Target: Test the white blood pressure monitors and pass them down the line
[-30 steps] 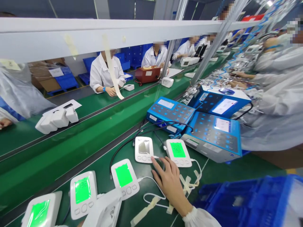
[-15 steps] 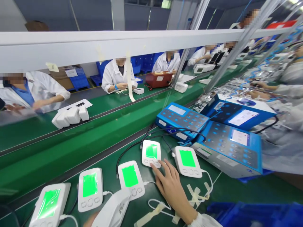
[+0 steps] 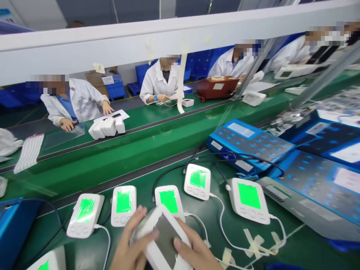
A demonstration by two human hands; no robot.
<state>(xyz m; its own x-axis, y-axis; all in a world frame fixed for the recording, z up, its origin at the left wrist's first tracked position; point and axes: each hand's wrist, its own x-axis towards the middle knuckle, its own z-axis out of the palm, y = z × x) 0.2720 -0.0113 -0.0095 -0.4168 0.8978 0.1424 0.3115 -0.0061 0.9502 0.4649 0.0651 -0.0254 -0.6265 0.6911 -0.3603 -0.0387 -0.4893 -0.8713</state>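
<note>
Blood pressure monitor (image 3: 165, 240), screen dark, gripped between our left hand (image 3: 132, 243) and right hand (image 3: 194, 255), just beside lit monitors (image 3: 168, 200) on green worktop (image 3: 309, 251).

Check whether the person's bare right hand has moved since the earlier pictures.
Yes. The right hand has dropped toward the viewer, off the white green-screened monitor it touched, and now grips the right side of a white handheld device.

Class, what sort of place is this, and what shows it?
Probably an electronics factory test line: white-coated workers sit along a green conveyor belt, and white monitors with lit green screens lie on it, cabled to blue test units.
</note>
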